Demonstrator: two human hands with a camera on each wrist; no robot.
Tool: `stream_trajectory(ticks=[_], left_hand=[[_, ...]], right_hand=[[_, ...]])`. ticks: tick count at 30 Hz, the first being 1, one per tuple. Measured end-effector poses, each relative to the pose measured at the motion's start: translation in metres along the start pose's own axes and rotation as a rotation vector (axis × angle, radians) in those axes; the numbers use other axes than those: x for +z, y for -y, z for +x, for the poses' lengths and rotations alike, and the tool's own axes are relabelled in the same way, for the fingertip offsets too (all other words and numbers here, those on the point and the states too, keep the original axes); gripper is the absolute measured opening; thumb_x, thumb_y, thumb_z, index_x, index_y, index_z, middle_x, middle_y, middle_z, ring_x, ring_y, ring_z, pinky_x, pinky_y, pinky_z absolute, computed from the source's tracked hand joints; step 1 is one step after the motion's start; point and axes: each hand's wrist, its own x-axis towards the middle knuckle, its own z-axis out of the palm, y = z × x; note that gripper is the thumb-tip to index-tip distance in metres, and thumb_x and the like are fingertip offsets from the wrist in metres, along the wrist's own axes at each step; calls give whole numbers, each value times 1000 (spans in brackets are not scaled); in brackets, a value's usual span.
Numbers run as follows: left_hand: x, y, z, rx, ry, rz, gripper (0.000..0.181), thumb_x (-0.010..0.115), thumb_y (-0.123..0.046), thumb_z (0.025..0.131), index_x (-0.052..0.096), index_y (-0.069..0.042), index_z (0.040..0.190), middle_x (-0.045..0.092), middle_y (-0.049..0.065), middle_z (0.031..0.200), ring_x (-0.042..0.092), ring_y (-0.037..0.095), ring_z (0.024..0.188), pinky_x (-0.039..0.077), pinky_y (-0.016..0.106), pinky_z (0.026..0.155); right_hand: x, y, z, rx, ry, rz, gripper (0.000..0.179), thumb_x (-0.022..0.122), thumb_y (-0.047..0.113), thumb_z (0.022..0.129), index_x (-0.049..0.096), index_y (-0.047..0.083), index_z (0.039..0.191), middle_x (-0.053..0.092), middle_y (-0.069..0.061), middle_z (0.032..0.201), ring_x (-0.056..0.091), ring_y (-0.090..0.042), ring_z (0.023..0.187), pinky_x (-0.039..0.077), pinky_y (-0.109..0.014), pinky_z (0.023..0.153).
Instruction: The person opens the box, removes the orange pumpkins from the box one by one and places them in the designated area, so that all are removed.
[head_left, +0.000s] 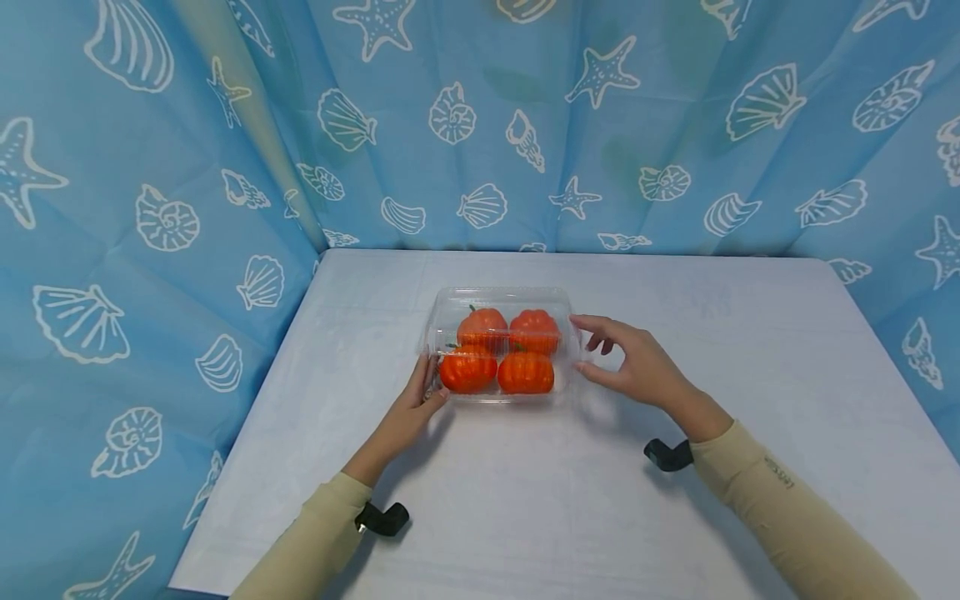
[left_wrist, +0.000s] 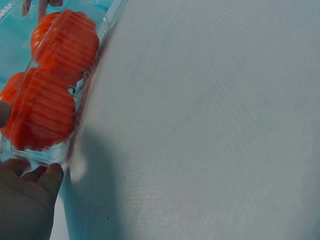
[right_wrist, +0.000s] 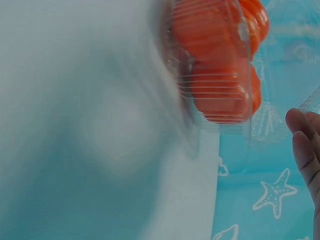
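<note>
Probably light and flimsy, a clear box (head_left: pixel 517 298) is best held low. Left grip (head_left: pixel 408 412) pinches one end; right grip (head_left: pixel 643 367) is spread at the other.

Lettering (head_left: pixel 778 472) on the right sleeve (head_left: pixel 802 521), behind the right hand (head_left: pixel 633 362), is illegible; the head view's lower edge cuts off the left sleeve (head_left: pixel 307 542).

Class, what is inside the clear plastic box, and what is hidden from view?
Inside the clear plastic box are four orange pumpkins, in two rows of two. Whatever lies directly beneath them is covered and cannot be seen.
</note>
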Motion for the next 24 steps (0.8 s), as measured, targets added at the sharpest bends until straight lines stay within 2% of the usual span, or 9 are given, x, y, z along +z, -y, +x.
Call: stream_trajectory(ticks=[5, 8, 14, 21, 24], left_hand=[[-1, 1, -1, 34, 9, -17, 82, 52, -11, 106, -7, -7, 163, 8, 13, 170, 10, 29, 156, 19, 49, 123], [-1, 1, -2, 36, 14, -19, 82, 52, -11, 106, -6, -9, 163, 9, 12, 170, 9, 28, 156, 19, 50, 123], [-3, 1, -3, 35, 18, -13, 82, 52, -11, 106, -6, -7, 163, 10, 11, 170, 10, 27, 156, 17, 49, 124], [-4, 1, -4, 45, 16, -5, 82, 52, -9, 106, -6, -6, 163, 11, 13, 170, 12, 29, 156, 18, 50, 123], [-4, 0, -5, 43, 15, -4, 82, 52, -10, 106, -6, -6, 163, 10, 12, 170, 11, 29, 156, 18, 51, 123]], right_hand=[[-5, 2, 7, 6, -21, -5, 63, 82, 21, 85, 56, 13, 142, 71, -4, 113, 63, -22, 92, 56, -31, 75], [-7, 3, 10, 4, -36, -6, 60, 81, 21, 86, 57, 13, 141, 72, -5, 114, 63, -19, 92, 55, -30, 77], [-11, 1, 16, -1, -62, 0, 58, 79, 20, 89, 58, 11, 142, 71, -7, 121, 66, -25, 96, 57, -33, 81], [-15, 4, 23, 8, -103, -6, 58, 78, 20, 90, 58, 14, 144, 68, -10, 127, 66, -25, 100, 59, -48, 85], [-15, 6, 26, -3, -136, 4, 59, 77, 19, 91, 56, 14, 145, 67, -10, 130, 66, -27, 105, 59, -46, 89]])
